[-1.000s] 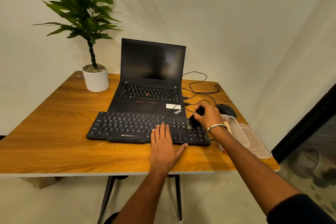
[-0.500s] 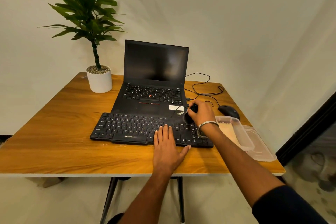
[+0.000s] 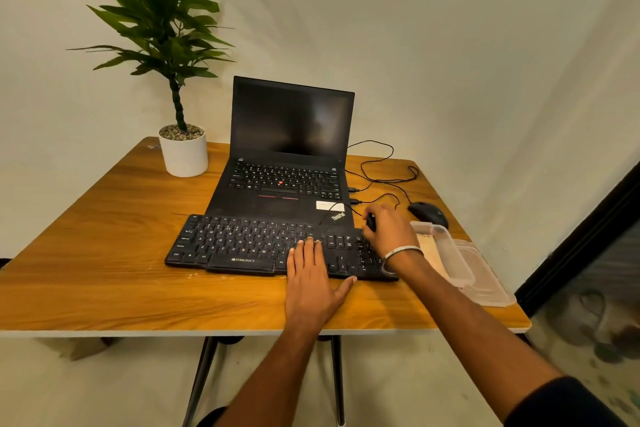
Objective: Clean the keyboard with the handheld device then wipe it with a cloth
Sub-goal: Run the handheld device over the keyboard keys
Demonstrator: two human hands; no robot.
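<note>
Looking down from the head camera, a wooden table [image 3: 104, 253] carries a black keyboard [image 3: 242, 243] lying flat near its front edge, just in front of an open laptop [image 3: 291, 156] with a dark screen.

The left hand [image 3: 311, 274] lies flat, palm down, with straight fingers resting on the keys right of the keyboard's middle and the thumb spread out toward the right along the front edge; it grasps nothing. The right hand [image 3: 389, 229] is over the far right corner of the keyboard, its fingers curled round a small black handheld device [image 3: 371, 221], of which only a dark sliver shows at the fingers' left side. Whether the device touches the keys cannot be told. A bangle [image 3: 403, 250] circles the right wrist.

Just right of the keyboard sits a clear plastic container [image 3: 450, 253], with its lid [image 3: 485, 281] lying beside it toward the table's right edge. Something pale lies inside the container; whether it is the cloth cannot be told. A black mouse [image 3: 427, 213] rests behind the container, and thin black cables [image 3: 381, 170] loop across the table from the laptop's right side. A potted plant [image 3: 183, 152] in a white pot stands at the far left corner, left of the laptop.
</note>
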